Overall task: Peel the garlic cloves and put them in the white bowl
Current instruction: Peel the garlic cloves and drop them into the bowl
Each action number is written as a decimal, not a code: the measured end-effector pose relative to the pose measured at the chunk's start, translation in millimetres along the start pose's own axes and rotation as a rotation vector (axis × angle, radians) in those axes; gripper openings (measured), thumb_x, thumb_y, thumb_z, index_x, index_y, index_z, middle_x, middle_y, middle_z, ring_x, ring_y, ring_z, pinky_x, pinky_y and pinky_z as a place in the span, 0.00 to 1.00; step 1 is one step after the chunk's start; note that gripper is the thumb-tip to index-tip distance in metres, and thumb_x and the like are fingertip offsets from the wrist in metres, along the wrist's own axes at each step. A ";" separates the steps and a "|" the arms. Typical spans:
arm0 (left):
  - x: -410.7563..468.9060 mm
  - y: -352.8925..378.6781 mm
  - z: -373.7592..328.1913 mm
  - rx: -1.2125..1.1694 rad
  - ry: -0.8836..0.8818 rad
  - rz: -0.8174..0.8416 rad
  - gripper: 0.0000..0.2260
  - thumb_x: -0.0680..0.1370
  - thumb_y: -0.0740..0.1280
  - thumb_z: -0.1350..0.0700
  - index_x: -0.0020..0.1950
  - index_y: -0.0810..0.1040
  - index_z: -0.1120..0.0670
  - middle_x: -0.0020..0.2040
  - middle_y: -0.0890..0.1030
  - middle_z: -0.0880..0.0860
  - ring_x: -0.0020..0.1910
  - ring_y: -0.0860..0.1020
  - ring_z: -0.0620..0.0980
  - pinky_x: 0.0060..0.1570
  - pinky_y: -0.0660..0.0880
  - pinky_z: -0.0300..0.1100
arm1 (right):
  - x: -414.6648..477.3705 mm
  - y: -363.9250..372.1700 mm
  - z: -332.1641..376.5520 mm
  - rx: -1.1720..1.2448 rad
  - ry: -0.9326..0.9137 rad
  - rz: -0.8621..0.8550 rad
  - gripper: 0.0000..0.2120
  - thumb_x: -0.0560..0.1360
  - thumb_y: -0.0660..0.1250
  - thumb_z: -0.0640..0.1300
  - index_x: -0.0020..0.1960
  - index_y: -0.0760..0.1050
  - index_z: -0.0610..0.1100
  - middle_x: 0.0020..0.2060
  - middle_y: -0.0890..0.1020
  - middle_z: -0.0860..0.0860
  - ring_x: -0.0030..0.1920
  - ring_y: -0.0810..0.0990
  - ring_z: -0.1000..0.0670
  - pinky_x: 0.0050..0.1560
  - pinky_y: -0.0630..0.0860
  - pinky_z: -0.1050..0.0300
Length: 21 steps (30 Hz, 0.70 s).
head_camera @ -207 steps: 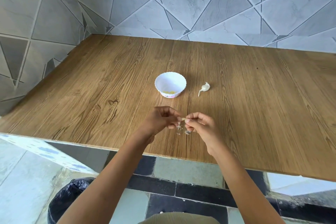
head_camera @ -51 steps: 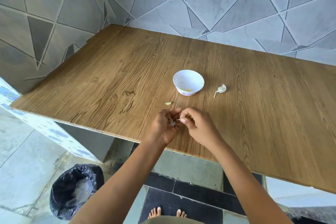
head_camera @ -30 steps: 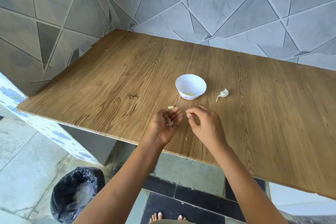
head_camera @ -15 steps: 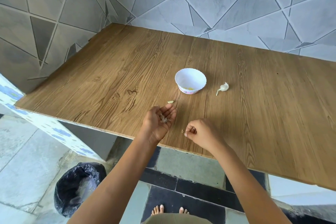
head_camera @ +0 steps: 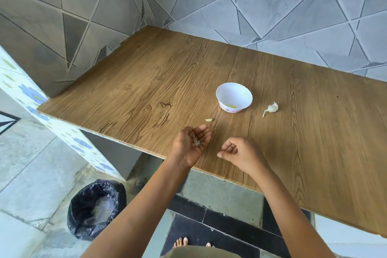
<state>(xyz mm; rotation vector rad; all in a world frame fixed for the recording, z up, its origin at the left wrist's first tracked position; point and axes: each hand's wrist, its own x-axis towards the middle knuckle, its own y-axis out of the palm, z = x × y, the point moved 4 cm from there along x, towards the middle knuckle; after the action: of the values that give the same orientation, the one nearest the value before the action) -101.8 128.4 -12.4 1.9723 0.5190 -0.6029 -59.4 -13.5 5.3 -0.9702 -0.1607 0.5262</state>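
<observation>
One white bowl (head_camera: 230, 92) right of centre, pale yellow bits (head_camera: 231, 106) inside, too small to count. One peeled clove (head_camera: 208, 120) lower left of it; one unpeeled garlic piece (head_camera: 271, 108) to its right. One clump of peel (head_camera: 196, 143) in a palm. Two hands: left hand (head_camera: 185, 145), right hand (head_camera: 240, 153). One black bin (head_camera: 96, 209), lower left. One wooden surface (head_camera: 167, 81).

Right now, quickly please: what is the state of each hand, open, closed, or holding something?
Left hand: open, palm up, garlic skins lying in it.
Right hand: open, fingers loosely curled, holding nothing.
</observation>
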 end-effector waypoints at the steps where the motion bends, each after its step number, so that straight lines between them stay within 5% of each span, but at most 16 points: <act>1: 0.4 -1.1 -0.2 0.001 -0.002 -0.005 0.20 0.83 0.50 0.56 0.43 0.77 0.65 0.37 0.80 0.60 0.43 0.78 0.54 0.50 0.74 0.43 | -0.5 3.2 -1.8 0.000 0.020 0.019 0.08 0.68 0.76 0.49 0.42 0.80 0.47 0.36 0.81 0.55 0.37 0.79 0.55 0.40 0.77 0.58; 7: 1.1 -0.8 0.7 0.028 -0.002 -0.006 0.20 0.83 0.50 0.56 0.43 0.77 0.65 0.39 0.80 0.60 0.43 0.77 0.54 0.48 0.74 0.43 | 4.6 11.6 7.8 -0.103 -0.013 0.017 0.04 0.72 0.71 0.45 0.40 0.80 0.45 0.34 0.80 0.54 0.37 0.79 0.52 0.38 0.75 0.58; 14: 2.6 4.2 0.9 0.048 -0.011 -0.013 0.21 0.83 0.50 0.56 0.43 0.77 0.65 0.36 0.81 0.60 0.43 0.78 0.54 0.45 0.75 0.42 | 1.0 -8.3 16.9 0.410 -0.111 -0.178 0.04 0.71 0.72 0.37 0.38 0.80 0.41 0.30 0.79 0.57 0.30 0.73 0.61 0.34 0.69 0.71; 21: 2.3 16.2 5.0 0.082 -0.005 0.005 0.18 0.82 0.51 0.57 0.43 0.76 0.64 0.37 0.79 0.58 0.36 0.79 0.53 0.41 0.75 0.43 | 8.0 -13.1 38.6 0.359 -0.240 -0.135 0.06 0.71 0.72 0.35 0.45 0.83 0.43 0.39 0.83 0.58 0.38 0.80 0.60 0.42 0.74 0.69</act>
<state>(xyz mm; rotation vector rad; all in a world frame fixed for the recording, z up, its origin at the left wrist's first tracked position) -91.4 117.1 -4.7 2.0480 0.4933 -0.6354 -61.7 13.3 36.9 -0.5408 -0.3330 0.5245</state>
